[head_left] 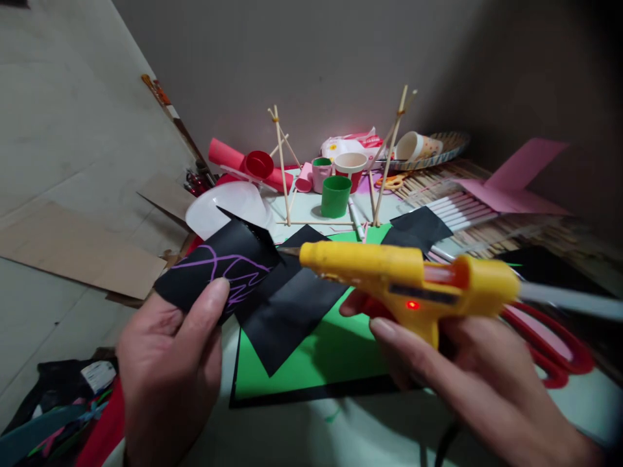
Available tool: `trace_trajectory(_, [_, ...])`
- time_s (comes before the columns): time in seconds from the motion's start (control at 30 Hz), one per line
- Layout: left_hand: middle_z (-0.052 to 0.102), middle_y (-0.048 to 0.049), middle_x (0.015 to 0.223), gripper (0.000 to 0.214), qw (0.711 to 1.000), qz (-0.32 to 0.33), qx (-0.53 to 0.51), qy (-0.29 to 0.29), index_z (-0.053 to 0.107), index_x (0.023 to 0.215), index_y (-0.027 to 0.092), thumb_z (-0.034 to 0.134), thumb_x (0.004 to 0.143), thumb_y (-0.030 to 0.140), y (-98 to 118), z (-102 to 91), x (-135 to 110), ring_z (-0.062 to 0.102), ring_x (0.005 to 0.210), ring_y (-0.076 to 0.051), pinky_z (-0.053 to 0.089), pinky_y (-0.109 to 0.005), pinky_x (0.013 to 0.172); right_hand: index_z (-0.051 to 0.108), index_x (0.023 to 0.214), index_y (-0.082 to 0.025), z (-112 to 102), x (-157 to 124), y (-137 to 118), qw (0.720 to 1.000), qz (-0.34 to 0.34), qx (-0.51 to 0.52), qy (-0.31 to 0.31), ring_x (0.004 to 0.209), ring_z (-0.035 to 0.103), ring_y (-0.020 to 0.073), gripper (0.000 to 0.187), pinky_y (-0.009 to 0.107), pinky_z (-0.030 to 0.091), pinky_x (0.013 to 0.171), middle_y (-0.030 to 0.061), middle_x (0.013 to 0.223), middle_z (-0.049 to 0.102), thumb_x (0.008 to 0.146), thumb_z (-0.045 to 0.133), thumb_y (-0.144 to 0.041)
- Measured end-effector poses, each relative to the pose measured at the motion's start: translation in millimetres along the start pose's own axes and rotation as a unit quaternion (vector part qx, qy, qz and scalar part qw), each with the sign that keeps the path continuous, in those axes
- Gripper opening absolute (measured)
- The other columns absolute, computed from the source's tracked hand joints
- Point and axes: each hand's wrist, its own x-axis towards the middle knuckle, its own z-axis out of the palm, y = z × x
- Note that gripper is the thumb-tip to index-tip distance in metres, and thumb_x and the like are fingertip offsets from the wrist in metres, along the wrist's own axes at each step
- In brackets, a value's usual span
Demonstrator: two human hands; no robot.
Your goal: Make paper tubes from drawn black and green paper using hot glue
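My left hand (168, 363) pinches a piece of black paper (221, 266) with purple lines drawn on it, thumb on top. My right hand (467, 376) grips a yellow hot glue gun (409, 279) whose red light is on and which has a glue stick sticking out at the back. The gun's nozzle points left, right at the edge of the black paper. Under both hands lies a green sheet (316, 360) with a black border, and another black paper piece (292, 311) rests on it.
Red-handled scissors (549, 344) lie at the right. Behind stand a wooden stick frame (331, 168), a green cup (335, 196), red and pink cups, pink paper (516, 181), a plate with paper cups (433, 149) and white sticks. Cardboard (78, 250) lies on the floor at left.
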Motion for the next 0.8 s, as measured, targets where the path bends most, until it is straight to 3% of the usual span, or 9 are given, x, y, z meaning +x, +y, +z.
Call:
trace_trajectory(0.1, [0.072,0.0014,0.075,0.011,1.000,-0.012,-0.011,-0.010,0.076,0.076,0.021,0.081,0.079,0.030,4,1.7,8,0.067,0.079,-0.016,0.057,-0.025,0.094,0.079,0.084,-0.025,3,11,-2,0.995,0.019,0.096,0.034,0.047,0.054,0.0121,0.026,0.028,0.043,0.046,0.0042,0.067,0.071,0.092,0.068,-0.048])
trace_trajectory(0.23, [0.077,0.0004,0.084,0.008,0.983,-0.049,-0.174,-0.013,0.080,0.082,0.021,0.081,0.082,0.029,6,10.9,12,0.067,0.076,-0.013,0.060,-0.023,0.086,0.080,0.093,-0.019,0,25,7,0.971,0.066,0.229,0.036,0.054,0.060,0.0110,0.027,0.022,0.048,0.052,0.0068,0.083,0.078,0.083,0.072,-0.043])
trace_trajectory(0.4, [0.082,0.0006,0.092,0.025,0.968,-0.093,-0.234,-0.013,0.083,0.105,0.022,0.086,0.080,0.025,6,15.5,8,0.071,0.081,-0.009,0.056,-0.011,0.074,0.079,0.071,-0.012,-12,28,26,0.982,0.132,0.133,-0.029,0.050,0.055,0.0094,0.044,0.021,0.043,0.050,0.0071,0.061,0.070,0.087,0.064,-0.050])
trace_trajectory(0.53, [0.083,-0.0008,0.099,0.024,0.966,-0.080,-0.244,-0.026,0.084,0.105,0.021,0.085,0.083,0.029,7,15.2,2,0.073,0.085,-0.012,0.056,-0.014,0.078,0.079,0.068,-0.014,-28,15,30,0.982,0.172,0.081,-0.010,0.046,0.054,0.0086,0.047,0.021,0.040,0.046,0.0060,0.058,0.070,0.088,0.060,-0.053])
trace_trajectory(0.63, [0.083,-0.0006,0.100,0.022,0.962,-0.081,-0.256,-0.047,0.084,0.105,0.021,0.083,0.085,0.030,8,15.0,-1,0.071,0.077,-0.010,0.056,-0.016,0.075,0.079,0.066,-0.013,-40,2,27,0.980,0.189,0.054,-0.010,0.047,0.058,0.0100,0.049,0.021,0.042,0.046,0.0078,0.059,0.072,0.087,0.062,-0.054])
trace_trajectory(0.73, [0.081,0.0027,0.086,0.028,0.972,-0.092,-0.207,-0.066,0.084,0.108,0.023,0.085,0.082,0.032,3,13.7,-3,0.068,0.071,-0.010,0.053,-0.014,0.061,0.078,0.064,-0.013,-48,-5,25,0.979,0.201,0.043,-0.007,0.047,0.061,0.0109,0.051,0.021,0.045,0.046,0.0095,0.060,0.074,0.087,0.063,-0.056])
trace_trajectory(0.8, [0.080,0.0030,0.084,0.031,0.987,-0.068,-0.131,-0.065,0.083,0.111,0.024,0.083,0.082,0.037,-3,12.3,-3,0.069,0.077,-0.013,0.054,-0.016,0.063,0.078,0.066,-0.012,-50,-5,24,0.980,0.197,0.038,0.006,0.050,0.063,0.0107,0.052,0.020,0.047,0.048,0.0096,0.064,0.075,0.089,0.060,-0.056])
